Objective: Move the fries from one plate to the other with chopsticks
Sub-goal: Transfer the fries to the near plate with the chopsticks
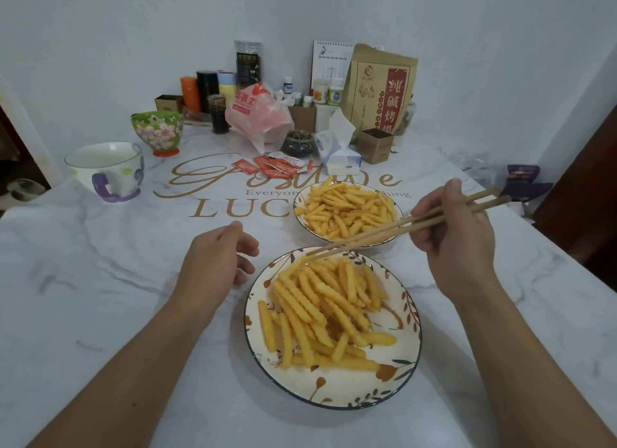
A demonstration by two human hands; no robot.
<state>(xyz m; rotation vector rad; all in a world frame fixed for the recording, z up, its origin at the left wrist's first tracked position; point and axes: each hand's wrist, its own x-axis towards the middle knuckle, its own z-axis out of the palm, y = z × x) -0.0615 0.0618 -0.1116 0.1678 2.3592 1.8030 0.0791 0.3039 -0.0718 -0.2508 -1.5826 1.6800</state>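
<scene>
Two leaf-patterned plates hold crinkle-cut fries. The near plate (337, 394) sits in front of me with its pile of fries (320, 307). The far plate (350, 242) lies behind it, heaped with fries (347, 210). My right hand (457, 244) grips a pair of wooden chopsticks (394, 229). Their tips meet over the far rim of the near plate, right at the top of its pile; whether they pinch a fry I cannot tell. My left hand (217, 257) rests on the table left of the near plate, fingers loosely curled, holding nothing.
A white mug with a purple handle (107, 170) and a green flowered bowl (157, 130) stand at the left. Ketchup packets (277, 165), a tissue pack (337, 147), a small box (375, 145), bags and jars crowd the back by the wall.
</scene>
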